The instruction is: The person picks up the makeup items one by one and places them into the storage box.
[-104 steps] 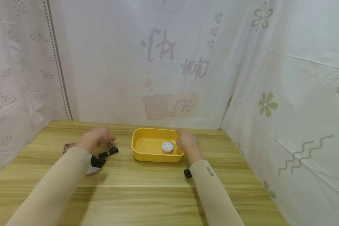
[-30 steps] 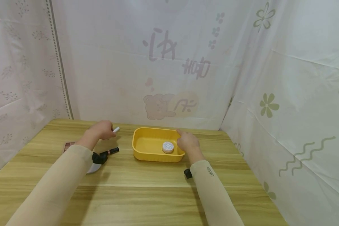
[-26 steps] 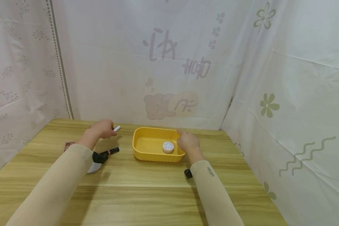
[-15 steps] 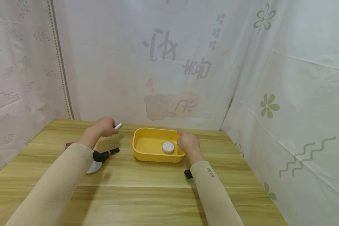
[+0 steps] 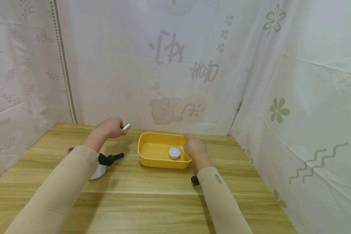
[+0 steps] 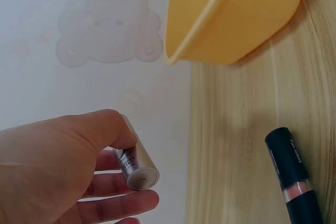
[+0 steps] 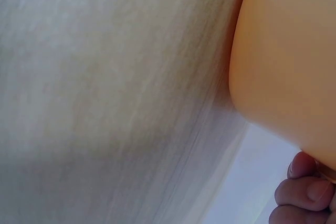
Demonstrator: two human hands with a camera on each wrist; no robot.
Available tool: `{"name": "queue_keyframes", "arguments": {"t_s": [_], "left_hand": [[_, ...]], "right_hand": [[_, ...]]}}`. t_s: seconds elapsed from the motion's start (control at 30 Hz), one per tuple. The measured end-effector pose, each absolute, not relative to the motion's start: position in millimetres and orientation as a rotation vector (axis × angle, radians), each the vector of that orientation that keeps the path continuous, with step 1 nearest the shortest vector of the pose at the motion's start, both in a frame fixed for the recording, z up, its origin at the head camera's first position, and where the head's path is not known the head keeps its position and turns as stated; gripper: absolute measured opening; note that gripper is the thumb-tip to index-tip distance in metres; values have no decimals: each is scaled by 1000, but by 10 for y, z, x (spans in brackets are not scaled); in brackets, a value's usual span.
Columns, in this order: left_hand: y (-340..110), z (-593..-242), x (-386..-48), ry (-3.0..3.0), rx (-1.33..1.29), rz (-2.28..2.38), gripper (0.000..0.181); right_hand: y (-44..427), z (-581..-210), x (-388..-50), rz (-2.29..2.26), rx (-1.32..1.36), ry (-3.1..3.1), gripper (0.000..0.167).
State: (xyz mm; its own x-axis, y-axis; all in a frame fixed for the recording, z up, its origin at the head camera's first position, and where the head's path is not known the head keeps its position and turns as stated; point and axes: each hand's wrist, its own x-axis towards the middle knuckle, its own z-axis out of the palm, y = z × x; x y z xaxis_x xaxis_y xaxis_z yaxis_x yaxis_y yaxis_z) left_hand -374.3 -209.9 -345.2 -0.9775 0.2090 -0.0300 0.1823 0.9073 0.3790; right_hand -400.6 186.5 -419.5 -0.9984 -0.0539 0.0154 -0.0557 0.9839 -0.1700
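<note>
In the head view my left hand (image 5: 112, 127) is raised above the table's back left. It pinches a silver lipstick tube (image 5: 127, 126) between thumb and fingers; the left wrist view shows the tube's round end (image 6: 143, 178) below the thumb. My right hand (image 5: 195, 149) grips the right rim of a yellow tray (image 5: 161, 163), and its curled fingers (image 7: 303, 192) show at the rim in the right wrist view. A small round box (image 5: 174, 152) with a star-patterned lid sits inside the tray, near that hand.
A black tube with a pink band (image 6: 298, 189) lies on the wooden table (image 5: 140, 208), left of the tray. Under the left forearm a pale round disc (image 5: 98, 172) and a reddish palette (image 5: 71, 149) are partly hidden. White patterned curtains (image 5: 120, 65) surround the table.
My left hand has picked up the silver lipstick tube from beside the black tube, then moved up and to the right with it. The right hand stays at the tray's rim.
</note>
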Motion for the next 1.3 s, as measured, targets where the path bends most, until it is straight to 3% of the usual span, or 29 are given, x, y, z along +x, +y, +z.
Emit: {"name": "queue_keyframes", "arguments": {"t_s": [1.3], "left_hand": [[-1361, -3172, -3745, 3087, 497, 487, 24]], "right_hand": [[1860, -4168, -3978, 257, 106, -3126, 60]]}}
